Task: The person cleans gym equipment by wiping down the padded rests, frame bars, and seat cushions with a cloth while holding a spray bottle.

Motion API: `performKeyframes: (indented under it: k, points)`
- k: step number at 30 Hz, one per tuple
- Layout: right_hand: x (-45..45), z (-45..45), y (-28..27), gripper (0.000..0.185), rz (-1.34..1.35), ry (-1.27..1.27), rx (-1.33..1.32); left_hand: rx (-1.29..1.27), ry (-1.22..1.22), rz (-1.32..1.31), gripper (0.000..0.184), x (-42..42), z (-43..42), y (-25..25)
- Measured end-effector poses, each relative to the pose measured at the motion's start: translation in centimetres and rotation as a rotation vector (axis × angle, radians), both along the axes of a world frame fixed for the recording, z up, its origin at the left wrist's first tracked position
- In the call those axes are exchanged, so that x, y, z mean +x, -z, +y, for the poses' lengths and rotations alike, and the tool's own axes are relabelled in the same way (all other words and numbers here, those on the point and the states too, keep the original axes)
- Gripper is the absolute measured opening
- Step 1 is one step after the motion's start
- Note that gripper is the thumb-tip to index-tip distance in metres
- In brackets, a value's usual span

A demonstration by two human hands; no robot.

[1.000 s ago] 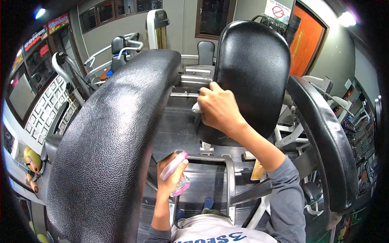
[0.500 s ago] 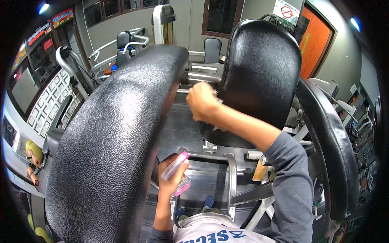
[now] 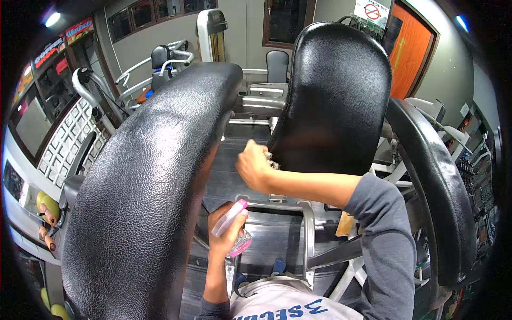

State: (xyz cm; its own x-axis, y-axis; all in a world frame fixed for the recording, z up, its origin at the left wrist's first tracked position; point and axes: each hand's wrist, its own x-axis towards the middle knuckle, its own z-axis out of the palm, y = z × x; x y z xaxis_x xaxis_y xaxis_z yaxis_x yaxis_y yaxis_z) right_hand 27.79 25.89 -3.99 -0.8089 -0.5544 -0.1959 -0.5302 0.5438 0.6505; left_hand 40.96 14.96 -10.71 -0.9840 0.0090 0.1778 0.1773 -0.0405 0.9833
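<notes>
My left hand (image 3: 220, 241) is closed around a clear spray bottle with pink parts (image 3: 242, 246), held low in front of my shirt. My right hand (image 3: 253, 166) is closed on a crumpled light cloth (image 3: 272, 161), mostly hidden behind the fingers. That hand is at the lower left edge of a black padded backrest (image 3: 341, 90); whether the cloth touches it I cannot tell. My right forearm crosses in front of the pad's lower part.
A large black pad (image 3: 149, 176) rises close on my left, and another black pad (image 3: 437, 197) stands on the right. A grey metal frame (image 3: 309, 234) lies below my hands. More gym machines (image 3: 210, 34) stand behind, near an orange door (image 3: 410, 53).
My right hand has moved down and slightly left along the backrest's edge with the cloth. My left hand keeps the spray bottle in nearly the same place. The view has shifted slightly.
</notes>
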Motion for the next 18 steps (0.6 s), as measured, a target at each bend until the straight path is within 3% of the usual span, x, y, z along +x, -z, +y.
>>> performKeyframes:
  k: [1,5,7,8,18]
  points:
    - [0.5,0.2,-0.8,0.016,0.137,0.047,-0.018,0.008,-0.007,-0.015,0.013,0.1,0.1,0.0]
    - [1.7,3.3,0.0,0.016,0.194,0.007,-0.139,0.075,-0.065,-0.034,0.013,-0.1,0.7,0.1]
    - [2.5,5.1,3.0,0.017,0.484,-0.273,-0.233,0.053,-0.025,0.012,0.014,-0.7,0.4,0.7]
    - [2.8,5.5,3.6,0.017,0.537,-0.278,-0.254,0.043,-0.028,0.009,0.014,-0.7,0.5,0.6]
    - [4.5,11.3,6.7,0.010,0.182,-0.430,-0.306,0.079,0.011,0.025,0.014,-0.4,1.3,0.2]
